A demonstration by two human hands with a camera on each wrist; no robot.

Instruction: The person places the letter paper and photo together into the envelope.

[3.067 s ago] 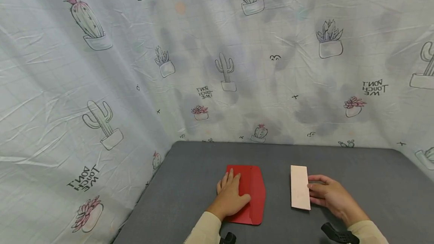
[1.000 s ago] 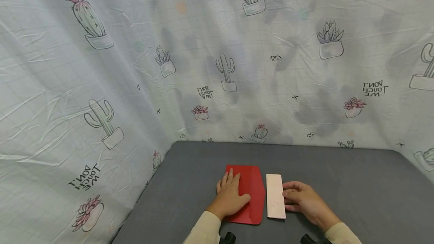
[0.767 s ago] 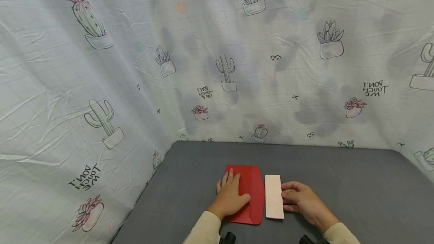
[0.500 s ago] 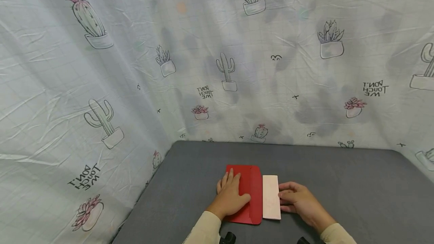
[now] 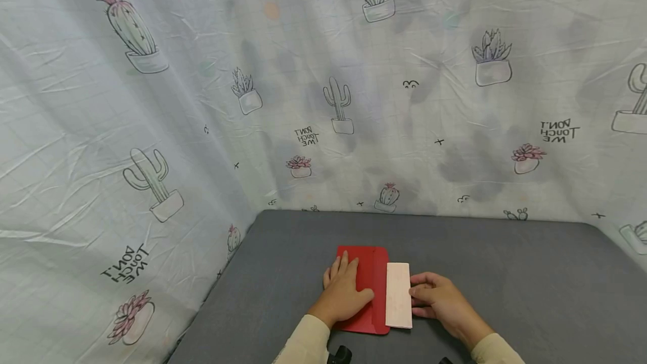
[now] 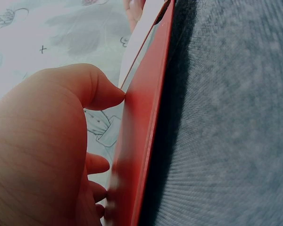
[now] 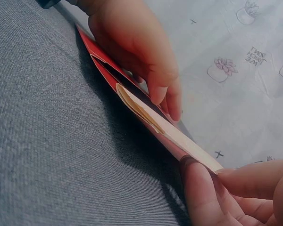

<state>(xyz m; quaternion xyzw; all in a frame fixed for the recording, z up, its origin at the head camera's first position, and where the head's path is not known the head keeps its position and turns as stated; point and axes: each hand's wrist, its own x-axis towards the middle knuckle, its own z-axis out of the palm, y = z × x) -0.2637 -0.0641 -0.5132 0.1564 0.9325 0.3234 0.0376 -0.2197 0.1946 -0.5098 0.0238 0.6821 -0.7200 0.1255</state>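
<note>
A red envelope [image 5: 365, 274] lies on the table with its flap to the right. My left hand [image 5: 342, 299] presses down on it, fingers spread and thumb near the flap's crease. A folded pale pink paper [image 5: 398, 295] is pinched at its right edge between the thumb and fingers of my right hand [image 5: 445, 303]. The paper's left edge overlaps the envelope's flap. In the right wrist view, the folded layers show at the end of the paper [image 7: 137, 107], and a dark gap shows at the envelope's mouth [image 7: 98, 52]. The left hand covers much of the envelope.
The table [image 5: 505, 274] has a dark grey cloth top. A pale curtain [image 5: 429, 128] printed with cacti hangs behind it and along its left side. A black strap [image 5: 342, 355] is at the left wrist.
My right hand has slid the folded paper left, from well apart on the table to over the flap's edge. The left hand and the envelope have stayed in place.
</note>
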